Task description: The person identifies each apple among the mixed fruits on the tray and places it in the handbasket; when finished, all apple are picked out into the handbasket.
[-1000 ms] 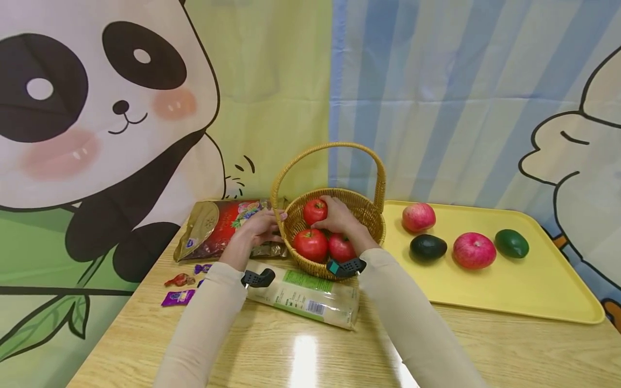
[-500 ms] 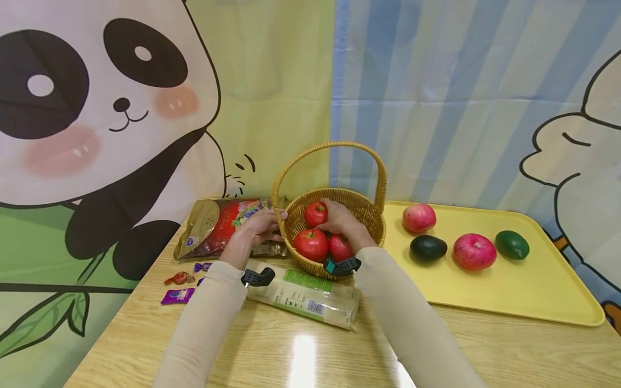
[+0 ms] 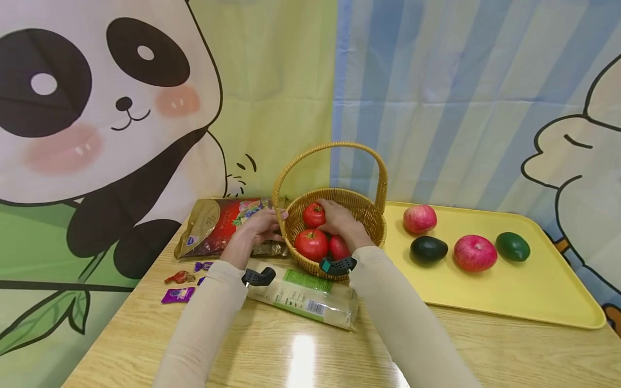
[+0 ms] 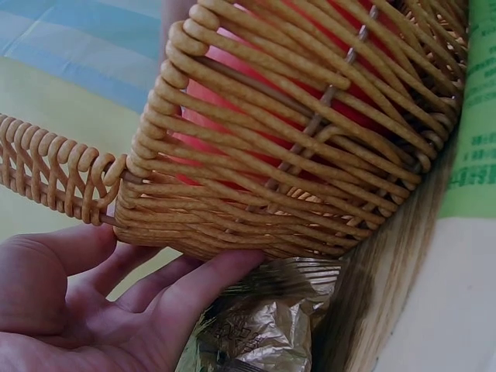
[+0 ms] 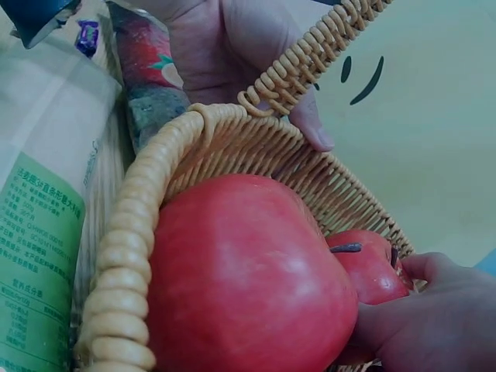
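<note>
Your right hand (image 3: 341, 221) curled round the small red tomato (image 3: 314, 214) in the woven wicker basket (image 3: 368, 215), your left hand (image 3: 259, 227) with straight fingers against the basket's outer wall at the table's back edge

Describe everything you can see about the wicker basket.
The wicker basket is round, woven of golden-tan cane, with a tall arched handle, standing upright on the wooden table beside the yellow tray. It holds red tomatoes. The left hand touches its outer wall; the right hand reaches inside, holding the top tomato.
</note>
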A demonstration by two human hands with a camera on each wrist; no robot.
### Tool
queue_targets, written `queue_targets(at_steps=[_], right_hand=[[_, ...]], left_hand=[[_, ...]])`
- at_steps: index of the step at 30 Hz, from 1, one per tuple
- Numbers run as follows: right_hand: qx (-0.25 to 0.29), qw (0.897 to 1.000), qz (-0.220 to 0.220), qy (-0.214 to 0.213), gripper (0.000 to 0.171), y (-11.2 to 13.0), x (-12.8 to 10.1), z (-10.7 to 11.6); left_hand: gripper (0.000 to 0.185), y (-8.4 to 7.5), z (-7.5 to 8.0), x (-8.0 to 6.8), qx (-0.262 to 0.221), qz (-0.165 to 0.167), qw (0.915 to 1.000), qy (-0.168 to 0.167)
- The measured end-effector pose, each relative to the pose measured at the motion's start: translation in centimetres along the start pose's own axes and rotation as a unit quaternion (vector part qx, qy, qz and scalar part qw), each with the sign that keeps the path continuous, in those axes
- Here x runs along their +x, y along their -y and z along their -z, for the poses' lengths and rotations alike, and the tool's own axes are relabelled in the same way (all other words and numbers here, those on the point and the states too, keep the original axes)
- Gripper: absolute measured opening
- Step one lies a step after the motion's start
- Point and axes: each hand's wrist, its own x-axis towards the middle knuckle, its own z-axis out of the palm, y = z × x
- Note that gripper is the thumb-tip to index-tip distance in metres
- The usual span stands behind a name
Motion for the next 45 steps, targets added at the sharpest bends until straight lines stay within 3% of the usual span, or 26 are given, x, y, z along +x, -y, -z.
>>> queue_targets(at_steps=[35,45], right_hand=[[-0.003,1.000,0.004,0.000,0.082,-0.13,0.51,0.23],[-0.021,0.998,0.027,0.044,0.076,-0.51,-0.04,0.23]], left_hand=[[0.046,-0.44,-0.19,-0.43,0.008,-0.012,0.9998,-0.013],[0.046,0.21,-0.22,-0.21,0.016,-0.015,0.9996,-0.016]])
